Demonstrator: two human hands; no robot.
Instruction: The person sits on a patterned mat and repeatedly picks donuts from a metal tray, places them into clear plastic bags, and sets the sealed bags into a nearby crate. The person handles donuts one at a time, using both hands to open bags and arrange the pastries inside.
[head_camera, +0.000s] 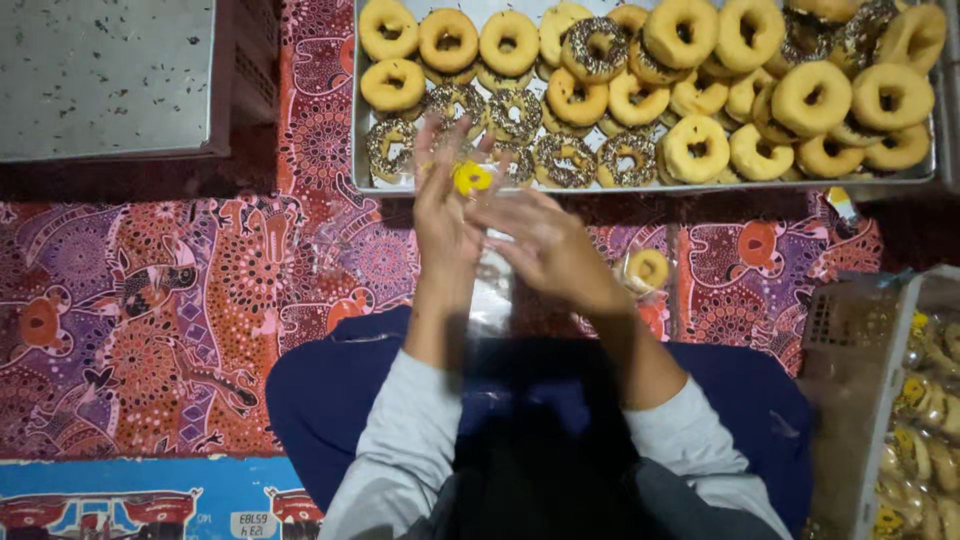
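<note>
My left hand (443, 205) and my right hand (545, 245) are raised together in front of me, both gripping a clear plastic bag (492, 290) that hangs between them. A small yellow label or tie (471, 178) sits at the fingertips at the bag's top. The motion is blurred. Just beyond my hands lies a metal tray (362, 150) packed with plain and chocolate-sprinkled doughnuts (640, 80). One plain doughnut in a clear bag (647, 270) lies on the patterned cloth to the right of my right hand.
A red and purple patterned cloth (170, 300) covers the floor. A grey metal tray (105, 75) lies at the top left. A crate (850, 330) at the right holds bagged doughnuts (925, 420) with yellow labels. My blue-clad knees (330, 390) are below.
</note>
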